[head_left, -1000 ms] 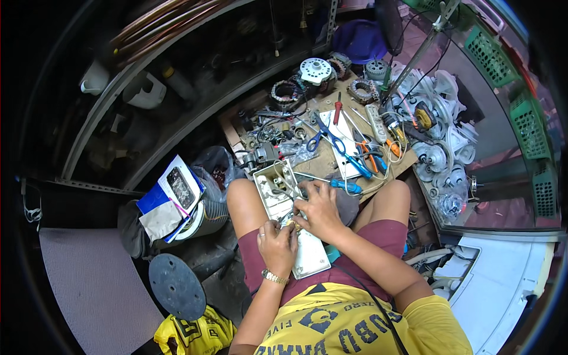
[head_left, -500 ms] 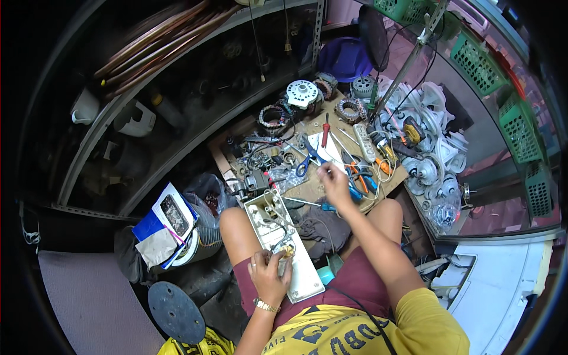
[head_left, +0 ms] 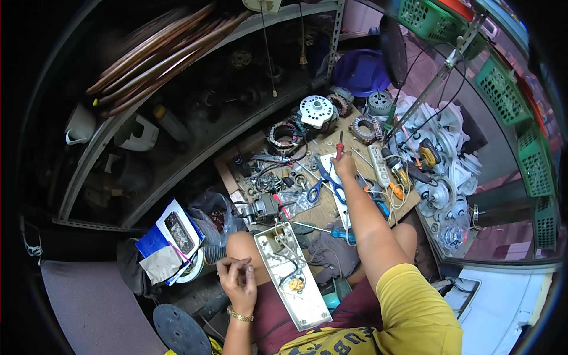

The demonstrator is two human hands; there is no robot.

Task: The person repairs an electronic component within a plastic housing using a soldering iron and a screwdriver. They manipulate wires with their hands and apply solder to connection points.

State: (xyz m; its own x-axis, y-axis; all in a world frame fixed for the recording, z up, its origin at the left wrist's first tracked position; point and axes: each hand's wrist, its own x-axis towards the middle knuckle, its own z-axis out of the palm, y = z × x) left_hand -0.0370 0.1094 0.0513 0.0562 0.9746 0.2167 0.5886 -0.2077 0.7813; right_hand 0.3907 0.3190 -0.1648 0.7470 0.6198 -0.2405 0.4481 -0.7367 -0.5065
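Note:
A long white housing (head_left: pixel 315 306) lies tilted across my lap, its hollow side up. Wires and a small yellow part (head_left: pixel 296 285) sit inside it. My left hand (head_left: pixel 239 289) hovers just left of the housing, off it, fingers loosely bent and apart, with nothing visible in them. Over the workbench (head_left: pixel 307 214), my right hand (head_left: pixel 345 168) is closed around the lower end of a red-handled tool (head_left: pixel 339 151); whether it is a screwdriver or a soldering iron I cannot tell. Beside that hand lie blue-handled scissors (head_left: pixel 322 182), on a white sheet.
Wound motor stators (head_left: pixel 284 136) and a white round motor part (head_left: pixel 316 111) stand at the back. A power strip (head_left: pixel 378 165) and a yellow-and-black tool (head_left: pixel 401 176) lie right of my hand. White plastic parts (head_left: pixel 438 192) pile up at the far right. A blue screwdriver (head_left: pixel 342 235) lies near the front edge.
My right hand has moved away from me and closed on the red-handled tool. My left hand has let go of the yellow part and drawn left off the housing.

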